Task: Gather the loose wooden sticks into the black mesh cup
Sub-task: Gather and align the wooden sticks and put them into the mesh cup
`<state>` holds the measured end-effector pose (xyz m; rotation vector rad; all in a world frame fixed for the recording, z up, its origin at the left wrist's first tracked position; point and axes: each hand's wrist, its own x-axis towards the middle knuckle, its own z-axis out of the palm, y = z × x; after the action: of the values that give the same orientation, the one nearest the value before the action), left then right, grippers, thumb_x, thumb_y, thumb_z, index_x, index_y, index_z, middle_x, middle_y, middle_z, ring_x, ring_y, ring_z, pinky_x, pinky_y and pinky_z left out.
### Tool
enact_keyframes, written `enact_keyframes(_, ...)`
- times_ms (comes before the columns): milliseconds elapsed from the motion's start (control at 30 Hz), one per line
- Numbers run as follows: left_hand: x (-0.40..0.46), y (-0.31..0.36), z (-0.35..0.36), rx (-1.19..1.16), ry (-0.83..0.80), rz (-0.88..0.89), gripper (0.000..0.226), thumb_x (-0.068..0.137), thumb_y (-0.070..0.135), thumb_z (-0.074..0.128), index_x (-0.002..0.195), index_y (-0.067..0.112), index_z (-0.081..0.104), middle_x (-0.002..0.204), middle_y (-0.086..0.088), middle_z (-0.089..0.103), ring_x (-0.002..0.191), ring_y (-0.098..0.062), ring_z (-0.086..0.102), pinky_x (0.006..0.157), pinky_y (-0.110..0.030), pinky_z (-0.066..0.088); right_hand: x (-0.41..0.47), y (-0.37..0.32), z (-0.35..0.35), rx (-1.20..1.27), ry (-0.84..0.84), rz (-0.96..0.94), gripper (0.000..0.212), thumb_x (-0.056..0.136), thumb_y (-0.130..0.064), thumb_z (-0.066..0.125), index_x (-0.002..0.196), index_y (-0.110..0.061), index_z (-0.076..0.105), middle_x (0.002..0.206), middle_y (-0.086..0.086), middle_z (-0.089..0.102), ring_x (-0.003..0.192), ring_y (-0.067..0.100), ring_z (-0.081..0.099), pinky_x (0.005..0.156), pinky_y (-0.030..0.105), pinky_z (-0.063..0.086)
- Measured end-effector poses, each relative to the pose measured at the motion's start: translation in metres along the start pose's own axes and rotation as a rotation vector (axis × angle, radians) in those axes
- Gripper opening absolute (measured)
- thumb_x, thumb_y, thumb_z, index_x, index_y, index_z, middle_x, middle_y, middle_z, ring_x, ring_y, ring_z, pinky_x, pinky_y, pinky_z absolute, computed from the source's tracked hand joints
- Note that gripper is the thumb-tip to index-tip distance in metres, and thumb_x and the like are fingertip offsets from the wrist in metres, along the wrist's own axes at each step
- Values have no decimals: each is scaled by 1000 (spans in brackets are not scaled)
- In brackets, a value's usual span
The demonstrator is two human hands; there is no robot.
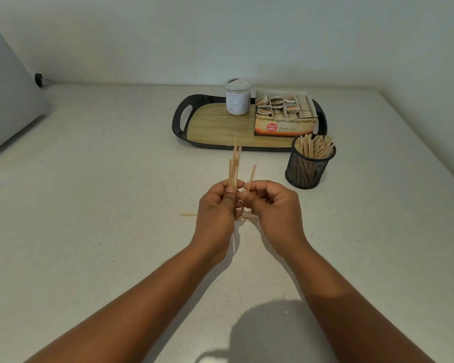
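My left hand [215, 216] grips a small bundle of wooden sticks [234, 166] that stand upright above its fingers. My right hand [271, 205] pinches a single stick [252, 175], tilted slightly right, close beside the bundle. A few loose sticks [189, 214] lie flat on the counter beneath and between my hands, partly hidden by them. The black mesh cup [308, 166] stands to the right and beyond my hands, holding several sticks upright.
A black tray [180, 119] with a wood-pattern floor sits behind the cup, carrying a white jar [237, 96] and an open ginger tea box [286, 113]. A grey appliance [8, 95] stands at the far left. Walls border the counter at the back and right.
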<state>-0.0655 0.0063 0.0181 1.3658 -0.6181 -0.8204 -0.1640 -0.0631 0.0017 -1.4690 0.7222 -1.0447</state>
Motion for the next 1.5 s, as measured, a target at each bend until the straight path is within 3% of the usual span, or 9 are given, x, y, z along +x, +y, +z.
enact_keyframes(167, -1, 0, 4, -2, -41, -52, 32, 108, 15, 44, 111, 23, 74, 101, 0, 79, 91, -10, 74, 71, -19, 54, -1, 4, 1, -68, 55, -23, 8, 89, -11, 80, 95, -16, 78, 86, -4, 79, 78, 16, 76, 71, 28, 62)
enact_keyframes(367, 0, 2, 5, -69, -21, -88, 34, 109, 16, 43, 106, 29, 75, 103, 3, 79, 96, -10, 75, 71, -17, 56, -5, 9, 8, -177, 78, -44, 19, 95, -6, 73, 110, -14, 79, 105, 0, 77, 97, 15, 73, 83, 36, 62)
enact_keyframes(500, 2, 1, 4, -144, -62, -140, 40, 109, 18, 43, 100, 31, 79, 109, 0, 78, 106, -17, 73, 86, -32, 56, -3, 8, 7, -235, 120, -96, 19, 92, -7, 76, 105, -20, 80, 103, -4, 69, 90, 9, 65, 76, 15, 50)
enact_keyframes(767, 11, 4, 0, -159, -12, -68, 30, 110, 16, 39, 115, 18, 69, 115, 1, 76, 116, -12, 69, 96, -26, 55, -11, 14, 18, -322, -30, -211, 37, 100, -10, 67, 135, -19, 68, 119, -3, 62, 113, 3, 59, 90, 11, 49)
enact_keyframes(1000, 8, 10, -2, 61, -47, -53, 29, 109, 19, 42, 114, 25, 70, 118, 8, 74, 122, -9, 63, 112, -40, 46, -7, 24, 15, -95, -22, -78, 33, 101, -9, 66, 132, -21, 71, 115, -3, 75, 95, 22, 71, 85, 46, 62)
enact_keyframes(1100, 13, 20, -8, 177, -69, -11, 27, 107, 21, 47, 121, 24, 70, 123, 7, 71, 121, -8, 61, 113, -38, 44, -5, 25, 11, -17, -23, -15, 33, 102, -13, 64, 131, -26, 72, 117, -5, 76, 100, 27, 70, 88, 49, 62)
enact_keyframes(1233, 26, 35, -17, 201, -52, 93, 35, 105, 26, 52, 140, 25, 56, 120, 10, 73, 111, -8, 66, 98, -34, 52, -5, 20, 10, 20, -34, 7, 33, 101, -10, 65, 126, -31, 74, 114, -4, 76, 95, 17, 68, 82, 37, 58)
enact_keyframes(1367, 41, 43, -30, 265, -61, 203, 79, 103, 19, 58, 160, 37, 7, 121, 13, 69, 95, -10, 71, 73, -24, 58, -6, 18, 11, 3, -71, 13, 35, 101, -5, 64, 122, -31, 75, 115, -6, 76, 106, 22, 69, 88, 43, 60)
enact_keyframes(1500, 50, 45, -36, 411, -90, 243, 68, 103, 15, 56, 158, 33, 20, 115, 10, 64, 84, -10, 70, 65, -17, 56, -6, 15, 12, 9, -100, 43, 38, 100, -3, 64, 119, -34, 75, 111, -8, 76, 91, 10, 66, 78, 30, 56)
